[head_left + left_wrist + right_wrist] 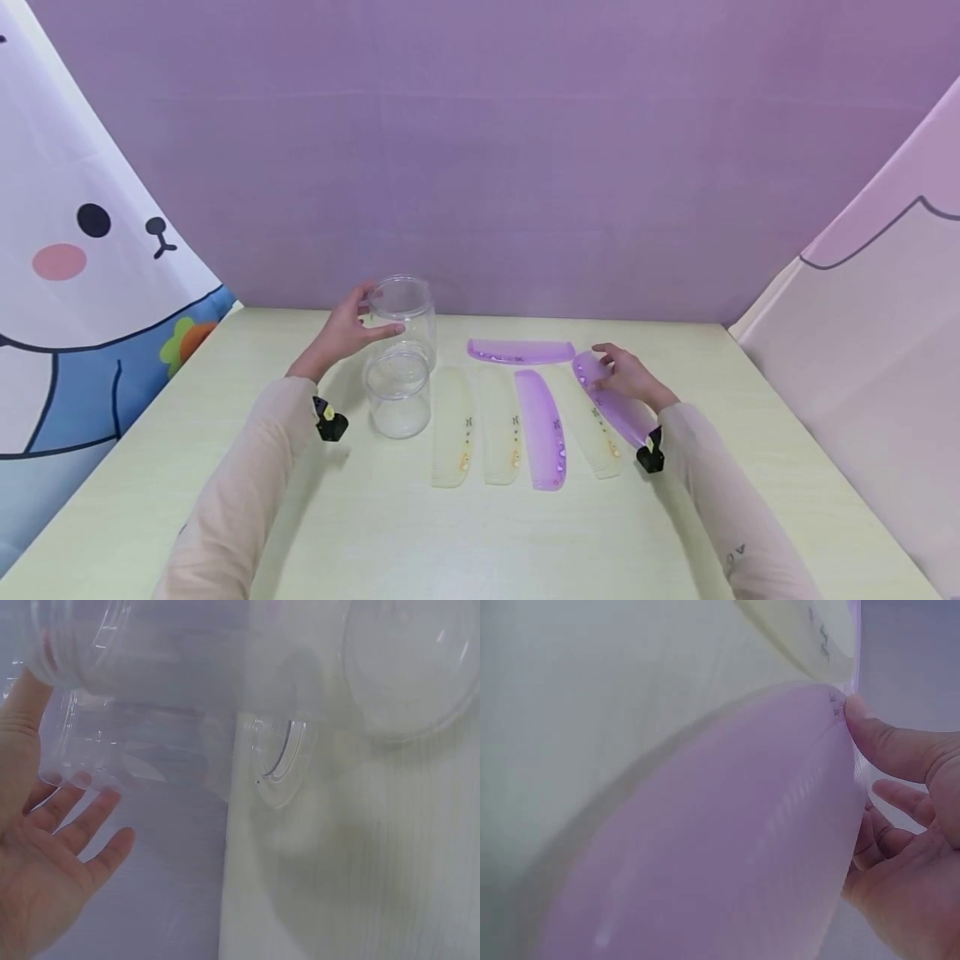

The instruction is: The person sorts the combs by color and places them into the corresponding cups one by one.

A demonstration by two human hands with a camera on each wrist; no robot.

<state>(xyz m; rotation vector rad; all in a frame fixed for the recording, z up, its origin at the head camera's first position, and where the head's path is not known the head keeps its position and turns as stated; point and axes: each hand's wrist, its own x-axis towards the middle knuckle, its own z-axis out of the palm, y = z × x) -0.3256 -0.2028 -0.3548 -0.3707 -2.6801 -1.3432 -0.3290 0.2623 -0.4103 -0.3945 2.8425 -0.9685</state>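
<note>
My left hand [360, 327] grips a clear jar [422, 329] near its top, thumb in front and fingers behind. In the left wrist view, fingertips [105, 801] show at the side of this jar [135, 735]. A second clear jar [399, 408] stands just in front of it, below the thumb. On the right, my right hand [630, 379] pinches a purple comb [617, 410] at its edge. The right wrist view shows the thumb [889, 742] against that comb [720, 810] near its far end, the other fingers curled behind it.
A purple comb [521, 352] lies crosswise at the back. Another purple comb [542, 433] lies lengthwise among three pale yellow combs [452, 433]. The pale tabletop [480, 542] ends at a purple backdrop [585, 167], with printed cloth [82, 317] along the left.
</note>
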